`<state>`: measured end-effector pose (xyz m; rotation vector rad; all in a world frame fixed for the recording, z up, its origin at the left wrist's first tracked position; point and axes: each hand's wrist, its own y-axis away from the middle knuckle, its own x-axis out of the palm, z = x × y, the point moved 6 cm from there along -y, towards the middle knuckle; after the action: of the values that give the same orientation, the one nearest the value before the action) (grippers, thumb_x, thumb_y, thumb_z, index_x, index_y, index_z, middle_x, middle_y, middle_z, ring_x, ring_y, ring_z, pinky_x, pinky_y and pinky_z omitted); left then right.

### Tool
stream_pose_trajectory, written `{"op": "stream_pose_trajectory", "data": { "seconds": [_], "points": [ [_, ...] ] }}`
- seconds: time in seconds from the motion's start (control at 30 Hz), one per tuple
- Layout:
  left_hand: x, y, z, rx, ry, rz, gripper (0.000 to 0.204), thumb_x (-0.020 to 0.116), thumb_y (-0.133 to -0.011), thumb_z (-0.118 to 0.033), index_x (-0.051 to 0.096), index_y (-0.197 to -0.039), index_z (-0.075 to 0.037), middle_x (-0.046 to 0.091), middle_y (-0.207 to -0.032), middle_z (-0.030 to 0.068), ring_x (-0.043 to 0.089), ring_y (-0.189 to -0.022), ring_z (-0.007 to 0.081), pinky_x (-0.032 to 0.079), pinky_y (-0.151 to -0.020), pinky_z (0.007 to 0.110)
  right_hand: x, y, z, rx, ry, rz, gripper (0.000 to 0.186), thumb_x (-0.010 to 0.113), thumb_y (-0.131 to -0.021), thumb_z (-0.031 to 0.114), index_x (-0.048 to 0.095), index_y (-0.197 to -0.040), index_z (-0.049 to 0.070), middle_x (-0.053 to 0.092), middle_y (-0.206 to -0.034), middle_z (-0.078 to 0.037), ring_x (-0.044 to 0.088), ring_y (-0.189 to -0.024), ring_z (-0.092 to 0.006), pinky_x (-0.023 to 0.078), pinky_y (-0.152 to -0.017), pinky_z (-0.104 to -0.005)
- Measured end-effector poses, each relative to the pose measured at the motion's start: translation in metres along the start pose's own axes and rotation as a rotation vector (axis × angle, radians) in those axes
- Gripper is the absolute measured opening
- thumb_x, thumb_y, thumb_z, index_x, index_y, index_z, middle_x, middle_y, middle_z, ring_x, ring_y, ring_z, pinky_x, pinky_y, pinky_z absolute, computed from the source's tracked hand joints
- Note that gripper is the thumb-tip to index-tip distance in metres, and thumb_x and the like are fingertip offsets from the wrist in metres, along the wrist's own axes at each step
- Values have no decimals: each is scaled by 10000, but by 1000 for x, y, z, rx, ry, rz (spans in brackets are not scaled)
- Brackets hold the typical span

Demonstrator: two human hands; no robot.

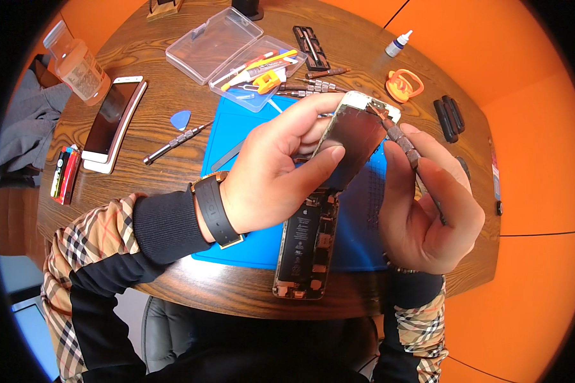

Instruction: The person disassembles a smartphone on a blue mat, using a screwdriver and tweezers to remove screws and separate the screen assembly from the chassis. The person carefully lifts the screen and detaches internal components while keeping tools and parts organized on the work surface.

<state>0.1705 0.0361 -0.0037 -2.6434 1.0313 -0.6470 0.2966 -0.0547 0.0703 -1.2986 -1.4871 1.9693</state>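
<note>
My left hand (275,166) grips a detached-looking phone screen (354,137) raised over the blue mat (223,131), thumb on its dark face. The opened phone body (300,249), showing a black battery and circuit parts, extends down from the screen over the mat's front edge; whether they are still joined is hard to tell. My right hand (431,204) is closed around a knurled metal screwdriver (402,140), its tip at the white top end of the screen.
Behind lie a clear tool case (198,48), screwdrivers (179,142), an orange suction cup (399,86), a small glue bottle (396,45) and black cases (450,118). At left are a plastic bottle (80,73), stacked phones (112,121), lighters (64,175) and a blue pick (180,120).
</note>
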Motion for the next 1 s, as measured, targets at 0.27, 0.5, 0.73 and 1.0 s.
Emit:
{"op": "stream_pose_trajectory", "data": {
  "seconds": [0.27, 0.5, 0.73, 1.0],
  "points": [
    [-1, 1, 0, -27, -35, 27, 505, 514, -1044, 107, 450, -1536, 17, 659, -1399, 115, 632, -1294, 161, 495, -1120, 326, 0, -3, 4, -16, 45, 33, 490, 843, -840, -97, 511, -1187, -1, 746, -1063, -287, 775, -879, -343, 644, -747, -396],
    [-1, 0, 0, -3, -1, 15, 541, 558, -1042, 85, 438, -1565, 15, 654, -1408, 108, 640, -1278, 160, 507, -1103, 322, -2, -8, 10, -4, 90, 153, 495, 794, -886, -120, 466, -1236, 3, 733, -1098, -321, 773, -913, -337, 646, -786, -398],
    [-3, 0, 5, -12, -35, 22, 574, 585, -1042, 68, 431, -1592, 4, 670, -1393, 102, 642, -1251, 144, 535, -1059, 307, -5, -10, 13, 12, 89, 186, 489, 783, -886, -135, 459, -1230, -4, 725, -1115, -330, 765, -898, -325, 644, -766, -383],
    [-4, 0, 3, -57, -52, 34, 586, 609, -1037, 56, 448, -1595, -20, 683, -1378, 88, 645, -1229, 133, 541, -1046, 302, -4, -9, 14, 4, 76, 146, 479, 782, -887, -134, 446, -1203, -3, 724, -1096, -334, 765, -894, -328, 642, -755, -376]
  ]
}}
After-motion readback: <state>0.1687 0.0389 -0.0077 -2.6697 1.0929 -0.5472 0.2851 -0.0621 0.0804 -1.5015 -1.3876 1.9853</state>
